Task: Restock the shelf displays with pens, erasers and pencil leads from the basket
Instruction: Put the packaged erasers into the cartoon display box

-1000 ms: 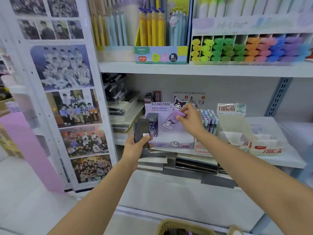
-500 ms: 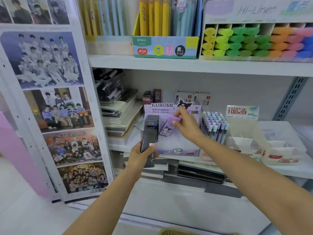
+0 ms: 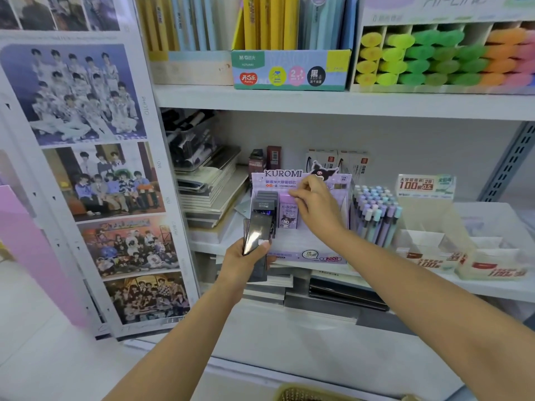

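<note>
Now the purple lead case [image 3: 289, 215] is stood upright in the Kuromi box [image 3: 301, 227], where half a second ago it was held tilted above it. It sits just right of the row of dark cases [image 3: 265, 202]. The right hand [image 3: 317, 205] is pinched on its top edge, not yet released. The left hand [image 3: 241, 263] is closed around a stack of dark cases [image 3: 256, 237], held against the box front.

Judgement: one purple case is nearly placed; the dark stack is left to be slotted.

Shelf [image 3: 477, 285]: white, crowded. Pens [image 3: 376, 215] touching the box on the right; cream display cartons [image 3: 434, 244] beyond; notebooks [image 3: 208, 195] on the left. Highlighters [image 3: 434, 56] are racked on the shelf above. A photo panel [image 3: 95, 175] flanks the unit. The basket [image 3: 312, 394] rim is seen at the bottom edge.
</note>
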`<action>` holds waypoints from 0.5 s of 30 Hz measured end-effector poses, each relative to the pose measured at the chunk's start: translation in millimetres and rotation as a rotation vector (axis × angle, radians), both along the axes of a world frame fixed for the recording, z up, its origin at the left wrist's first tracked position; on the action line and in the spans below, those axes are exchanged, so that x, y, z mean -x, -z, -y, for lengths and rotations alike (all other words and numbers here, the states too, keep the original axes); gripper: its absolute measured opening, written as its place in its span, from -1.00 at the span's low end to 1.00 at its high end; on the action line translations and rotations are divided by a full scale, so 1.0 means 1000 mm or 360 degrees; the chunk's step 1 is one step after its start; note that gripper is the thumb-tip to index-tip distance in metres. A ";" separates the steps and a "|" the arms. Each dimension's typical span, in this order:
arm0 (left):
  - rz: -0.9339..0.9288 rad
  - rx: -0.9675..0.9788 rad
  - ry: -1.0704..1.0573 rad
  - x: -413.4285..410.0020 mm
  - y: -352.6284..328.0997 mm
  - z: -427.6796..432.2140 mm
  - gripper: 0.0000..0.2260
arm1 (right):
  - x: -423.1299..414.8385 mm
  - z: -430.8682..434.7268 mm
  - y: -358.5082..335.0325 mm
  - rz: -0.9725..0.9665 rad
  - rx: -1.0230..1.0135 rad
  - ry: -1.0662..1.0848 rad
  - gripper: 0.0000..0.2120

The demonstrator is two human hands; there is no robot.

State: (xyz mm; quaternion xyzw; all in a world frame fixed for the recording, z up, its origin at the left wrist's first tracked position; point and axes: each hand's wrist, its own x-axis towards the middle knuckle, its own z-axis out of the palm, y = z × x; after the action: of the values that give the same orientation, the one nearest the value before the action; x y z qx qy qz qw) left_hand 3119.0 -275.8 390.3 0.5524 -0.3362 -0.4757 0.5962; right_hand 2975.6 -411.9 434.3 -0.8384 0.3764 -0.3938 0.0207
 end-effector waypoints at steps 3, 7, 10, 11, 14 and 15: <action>0.0032 -0.0006 -0.0018 -0.001 0.000 0.000 -0.71 | 0.004 -0.005 0.008 -0.0025 0.0030 -0.0019 -0.76; 0.0085 0.0015 -0.0055 0.001 -0.004 -0.004 -0.71 | 0.005 -0.010 0.002 0.0057 -0.0079 -0.0029 -0.67; 0.0131 0.0006 -0.0039 0.004 -0.009 -0.006 -0.77 | 0.004 -0.023 -0.008 0.0489 -0.0592 -0.0293 -0.74; 0.0154 0.0009 -0.0010 0.006 -0.012 -0.007 -0.79 | 0.005 -0.029 -0.011 0.0549 -0.0829 -0.0436 -0.74; 0.0182 -0.0019 0.0095 0.015 -0.021 -0.012 -0.75 | 0.011 -0.044 -0.015 0.0404 -0.1156 -0.0643 -0.74; 0.0143 -0.0039 0.0129 0.018 -0.024 -0.013 -0.74 | 0.014 -0.047 -0.016 0.0400 -0.1150 -0.0656 -0.75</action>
State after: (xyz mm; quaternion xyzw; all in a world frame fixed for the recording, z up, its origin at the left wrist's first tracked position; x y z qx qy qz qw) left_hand 3101.1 -262.4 414.3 0.5664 -0.3789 -0.4782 0.5540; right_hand 2961.9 -364.6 450.4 -0.7804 0.3095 -0.3232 0.4367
